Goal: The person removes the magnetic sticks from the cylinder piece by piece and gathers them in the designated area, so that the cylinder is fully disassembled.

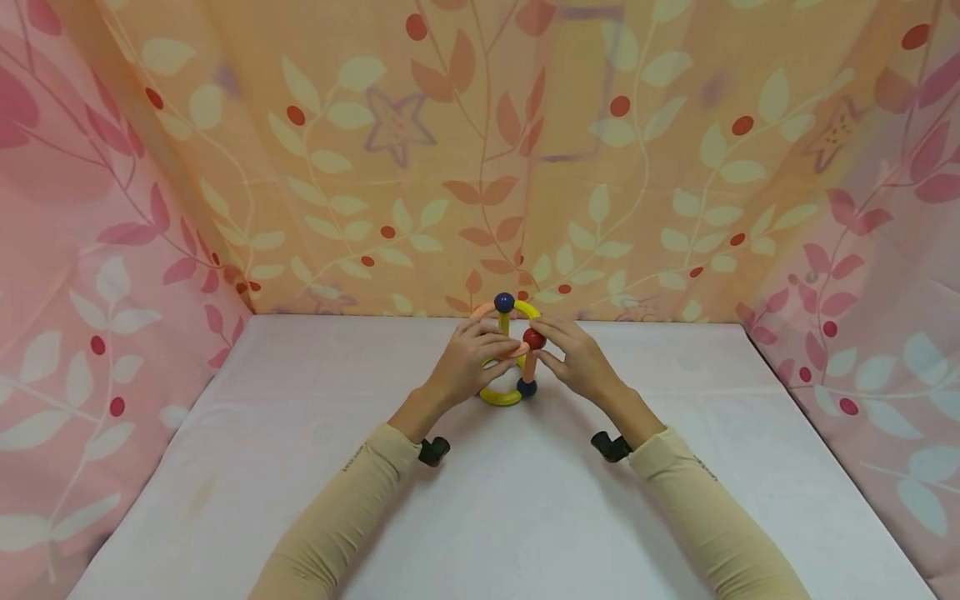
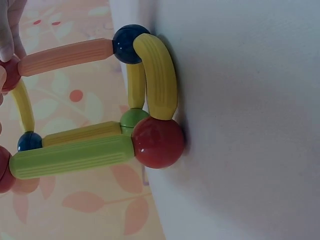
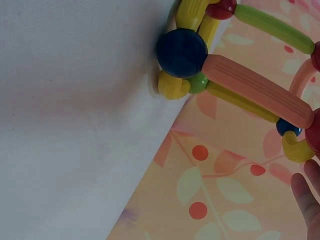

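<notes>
At the centre of the head view, we see a toy frame (image 1: 504,323) of colourful sticks and balls standing on a white table (image 1: 525,500), with two hands at its top. The left hand (image 1: 465,360), left of centre, seems to hold a curved peach stick (image 1: 516,351), fingers curled over it and the thumb below. The right hand (image 1: 577,354), just right of centre, has finger and thumb narrowed on a red ball (image 1: 534,338), which sits on an upright peach stick (image 1: 530,367). In the left wrist view, a green stick (image 2: 72,156) crosses the lower left between two red balls. We judge the step in hand to be seating the curved peach stick along the upper edge, its end at the red ball; we cannot tell whether they touch, nor see its other end behind the left hand. The next move, we think, calls for keeping the ball steady while the stick is lined up and pressed home gently, then easing the fingers off without tipping the uprights
</notes>
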A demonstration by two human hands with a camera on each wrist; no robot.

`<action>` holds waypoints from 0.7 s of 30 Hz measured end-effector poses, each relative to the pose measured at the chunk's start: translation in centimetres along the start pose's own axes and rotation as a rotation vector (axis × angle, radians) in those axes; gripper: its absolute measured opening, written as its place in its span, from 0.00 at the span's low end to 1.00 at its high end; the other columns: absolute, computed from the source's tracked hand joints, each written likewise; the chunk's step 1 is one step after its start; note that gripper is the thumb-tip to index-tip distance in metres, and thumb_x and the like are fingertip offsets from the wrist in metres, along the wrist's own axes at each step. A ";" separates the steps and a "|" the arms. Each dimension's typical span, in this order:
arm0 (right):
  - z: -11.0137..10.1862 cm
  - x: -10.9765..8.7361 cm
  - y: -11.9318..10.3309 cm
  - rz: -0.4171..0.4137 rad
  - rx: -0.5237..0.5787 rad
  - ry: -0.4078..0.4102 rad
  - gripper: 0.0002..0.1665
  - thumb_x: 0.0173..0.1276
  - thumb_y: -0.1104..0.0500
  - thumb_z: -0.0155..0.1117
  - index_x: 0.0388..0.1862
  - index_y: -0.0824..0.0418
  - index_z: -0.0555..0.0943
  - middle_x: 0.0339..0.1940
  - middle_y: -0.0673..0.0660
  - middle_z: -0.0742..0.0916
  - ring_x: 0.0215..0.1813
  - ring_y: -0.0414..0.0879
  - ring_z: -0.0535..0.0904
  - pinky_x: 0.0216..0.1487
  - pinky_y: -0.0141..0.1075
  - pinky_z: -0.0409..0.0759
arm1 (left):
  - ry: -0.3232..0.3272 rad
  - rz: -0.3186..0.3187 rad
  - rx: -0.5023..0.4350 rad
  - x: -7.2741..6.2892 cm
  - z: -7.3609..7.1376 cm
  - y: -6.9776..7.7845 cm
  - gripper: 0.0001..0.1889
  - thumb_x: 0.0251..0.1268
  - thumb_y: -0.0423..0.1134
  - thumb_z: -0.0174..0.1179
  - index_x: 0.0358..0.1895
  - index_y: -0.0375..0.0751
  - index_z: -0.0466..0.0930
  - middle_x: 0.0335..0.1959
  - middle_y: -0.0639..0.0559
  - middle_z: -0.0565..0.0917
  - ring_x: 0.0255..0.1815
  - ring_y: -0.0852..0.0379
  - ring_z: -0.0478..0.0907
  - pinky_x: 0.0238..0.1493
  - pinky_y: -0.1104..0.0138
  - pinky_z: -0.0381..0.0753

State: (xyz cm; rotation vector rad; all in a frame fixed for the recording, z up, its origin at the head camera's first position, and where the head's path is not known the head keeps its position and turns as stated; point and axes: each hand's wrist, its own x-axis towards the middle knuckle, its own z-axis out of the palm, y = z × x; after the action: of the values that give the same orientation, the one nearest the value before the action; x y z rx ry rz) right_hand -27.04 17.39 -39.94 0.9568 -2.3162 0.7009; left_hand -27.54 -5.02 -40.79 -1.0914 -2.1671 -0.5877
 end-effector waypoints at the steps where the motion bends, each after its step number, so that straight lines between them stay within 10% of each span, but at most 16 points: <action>1: 0.0 0.0 0.0 0.002 0.001 0.000 0.29 0.54 0.69 0.75 0.56 0.70 0.80 0.55 0.65 0.84 0.59 0.58 0.79 0.60 0.49 0.79 | -0.002 -0.003 0.004 0.0 0.0 0.0 0.15 0.55 0.43 0.72 0.46 0.46 0.88 0.41 0.56 0.90 0.49 0.55 0.80 0.60 0.53 0.75; 21: 0.1 0.1 -0.2 0.019 0.002 -0.034 0.27 0.58 0.69 0.71 0.58 0.69 0.78 0.56 0.65 0.84 0.60 0.58 0.79 0.60 0.50 0.78 | 0.003 -0.073 -0.052 0.1 0.2 0.2 0.11 0.57 0.41 0.71 0.43 0.45 0.89 0.36 0.55 0.90 0.41 0.57 0.82 0.60 0.52 0.74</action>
State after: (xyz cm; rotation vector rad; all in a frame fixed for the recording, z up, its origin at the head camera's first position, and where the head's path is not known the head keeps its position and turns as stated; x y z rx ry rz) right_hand -26.98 17.15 -39.89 0.9558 -2.3569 0.6997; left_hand -27.53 -4.72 -40.81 -1.0418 -2.2080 -0.6809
